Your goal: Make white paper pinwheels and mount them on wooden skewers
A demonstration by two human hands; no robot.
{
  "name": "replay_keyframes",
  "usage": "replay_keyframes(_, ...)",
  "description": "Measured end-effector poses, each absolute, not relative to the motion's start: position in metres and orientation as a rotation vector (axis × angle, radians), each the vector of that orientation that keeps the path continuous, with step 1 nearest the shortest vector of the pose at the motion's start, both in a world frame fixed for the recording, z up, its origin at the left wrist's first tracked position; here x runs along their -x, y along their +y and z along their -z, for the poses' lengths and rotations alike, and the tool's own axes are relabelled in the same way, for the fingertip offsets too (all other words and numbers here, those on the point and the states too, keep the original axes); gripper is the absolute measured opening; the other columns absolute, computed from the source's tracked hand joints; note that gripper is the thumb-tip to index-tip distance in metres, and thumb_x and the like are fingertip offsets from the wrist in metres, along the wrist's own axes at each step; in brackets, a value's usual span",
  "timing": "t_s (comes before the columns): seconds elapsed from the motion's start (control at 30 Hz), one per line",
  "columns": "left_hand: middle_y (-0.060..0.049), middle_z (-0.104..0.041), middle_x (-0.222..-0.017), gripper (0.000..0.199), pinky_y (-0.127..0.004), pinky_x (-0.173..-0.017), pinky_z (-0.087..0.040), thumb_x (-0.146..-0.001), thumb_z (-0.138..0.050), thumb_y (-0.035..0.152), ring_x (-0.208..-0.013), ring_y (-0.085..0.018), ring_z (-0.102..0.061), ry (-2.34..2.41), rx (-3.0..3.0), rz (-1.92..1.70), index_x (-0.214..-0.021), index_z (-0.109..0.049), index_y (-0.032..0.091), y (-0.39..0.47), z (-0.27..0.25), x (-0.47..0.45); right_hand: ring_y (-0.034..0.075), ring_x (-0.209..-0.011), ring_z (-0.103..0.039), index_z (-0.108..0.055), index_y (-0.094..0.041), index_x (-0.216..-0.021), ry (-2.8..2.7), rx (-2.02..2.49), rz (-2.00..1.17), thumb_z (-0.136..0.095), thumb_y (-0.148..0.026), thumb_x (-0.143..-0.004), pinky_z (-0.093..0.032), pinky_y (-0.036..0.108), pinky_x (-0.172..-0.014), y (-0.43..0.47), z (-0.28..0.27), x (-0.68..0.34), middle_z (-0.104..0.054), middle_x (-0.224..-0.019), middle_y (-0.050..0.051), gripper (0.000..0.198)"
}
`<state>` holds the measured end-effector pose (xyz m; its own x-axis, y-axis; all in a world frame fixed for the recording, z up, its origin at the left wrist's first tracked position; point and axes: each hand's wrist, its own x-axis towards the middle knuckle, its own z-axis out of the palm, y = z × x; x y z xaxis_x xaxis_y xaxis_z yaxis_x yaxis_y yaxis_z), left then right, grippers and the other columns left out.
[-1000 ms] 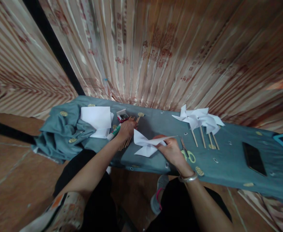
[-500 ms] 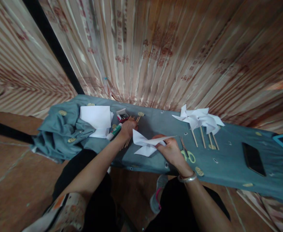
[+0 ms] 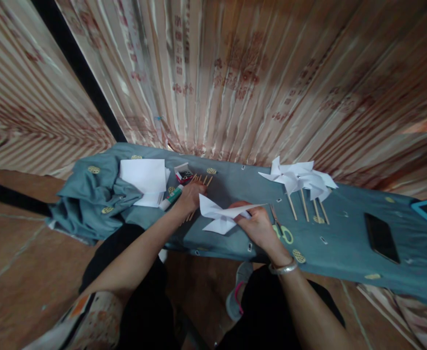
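- The right hand's (image 3: pixel 257 226) fingers pinch a folded white paper pinwheel (image 3: pixel 220 216) by its right side, over the worktop (image 3: pixel 231 248), between the hands.
- The left hand's (image 3: pixel 190 195) fingers rest among wooden sticks (image 3: pixel 209 181); whether they grip any, I cannot tell.
- Beside it: green-and-white tube (image 3: pixel 172 197), open box (image 3: pixel 184 176), then paper sheets (image 3: pixel 144 179).
- Right: scissors (image 3: pixel 278 225), pinwheels on sticks (image 3: pixel 298 177), phone (image 3: pixel 382 238).

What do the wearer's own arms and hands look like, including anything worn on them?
Both the left hand and the right hand are without gloves. A silver-coloured bracelet rings the right wrist. On the left arm, a pale patterned sleeve with a dark stripe and an orange patch ends near the elbow; no right sleeve is in view.
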<state>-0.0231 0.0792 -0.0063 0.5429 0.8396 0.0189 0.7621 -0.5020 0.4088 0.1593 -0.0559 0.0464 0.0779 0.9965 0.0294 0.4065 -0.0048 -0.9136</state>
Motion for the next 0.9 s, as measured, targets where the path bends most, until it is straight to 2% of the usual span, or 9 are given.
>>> replay_keyframes(0.13, -0.015, -0.071, -0.094, 0.017, -0.036, -0.084, -0.050, -0.079, -0.057, 0.016, -0.094, -0.029, -0.066, 1.267, -2.332, -0.419, -0.087, -0.072, 0.012, 0.078, 0.014, 0.025, 0.020, -0.076, -0.068, -0.075, -0.020, -0.081, -1.474, 1.526, -0.900, -0.060, -0.025, -0.071, -0.049, 0.029, -0.072, -0.057, -0.049, -0.159, -0.076, -0.083, 0.001, 0.018)
replay_keyframes(0.33, -0.015, -0.073, -0.101, 0.037, -0.030, -0.073, -0.053, -0.087, -0.052, 0.026, -0.083, -0.021, -0.068, 1.141, -2.086, -0.596, -0.112, -0.067, 0.003, 0.055, 0.001, 0.021, 0.019, -0.080, -0.069, -0.074, -0.022, -0.085, -1.539, 1.425, -0.752, -0.059, -0.018, -0.075, -0.052, 0.028, -0.078, -0.061, -0.050, -0.162, -0.076, -0.087, 0.001, 0.018)
replay_keyframes(0.47, -0.007, -0.072, -0.078, 0.031, -0.028, -0.066, -0.051, -0.078, -0.062, 0.033, -0.072, -0.019, -0.065, 0.921, -1.648, -0.745, -0.094, -0.074, 0.010, 0.035, -0.023, 0.022, 0.019, -0.084, -0.069, -0.073, -0.024, -0.088, -1.539, 1.345, -0.581, -0.061, -0.016, -0.080, -0.054, 0.030, -0.077, -0.066, -0.054, -0.165, -0.075, -0.090, 0.002, 0.016)
replay_keyframes(0.57, 0.000, -0.063, -0.061, 0.026, -0.023, -0.059, -0.047, -0.073, -0.068, 0.038, -0.060, -0.013, -0.056, 0.796, -1.509, -0.768, -0.080, -0.074, 0.013, 0.024, -0.036, 0.022, 0.021, -0.093, -0.069, -0.072, -0.026, -0.095, -1.575, 1.256, -0.421, -0.063, -0.015, -0.081, -0.054, 0.035, -0.085, -0.071, -0.059, -0.169, -0.074, -0.098, 0.004, 0.019)
replay_keyframes(0.67, 0.001, -0.059, -0.060, 0.024, -0.021, -0.053, -0.043, -0.074, -0.069, 0.037, -0.055, -0.010, -0.050, 0.716, -1.452, -0.773, -0.075, -0.072, 0.013, 0.019, -0.042, 0.020, 0.023, -0.100, -0.067, -0.071, -0.027, -0.101, -1.601, 1.222, -0.313, -0.065, -0.017, -0.082, -0.052, 0.039, -0.090, -0.075, -0.060, -0.171, -0.073, -0.104, 0.005, 0.022)
replay_keyframes(0.9, 0.001, -0.058, -0.061, 0.024, -0.019, -0.051, -0.041, -0.078, -0.068, 0.036, -0.054, -0.009, -0.049, 0.605, -1.474, -0.787, -0.072, -0.070, 0.013, 0.016, -0.042, 0.023, 0.025, -0.098, -0.067, -0.071, -0.028, -0.103, -1.518, 1.226, -0.268, -0.060, -0.033, -0.089, -0.052, 0.042, -0.087, -0.079, -0.062, -0.170, -0.072, -0.103, 0.006, 0.018)
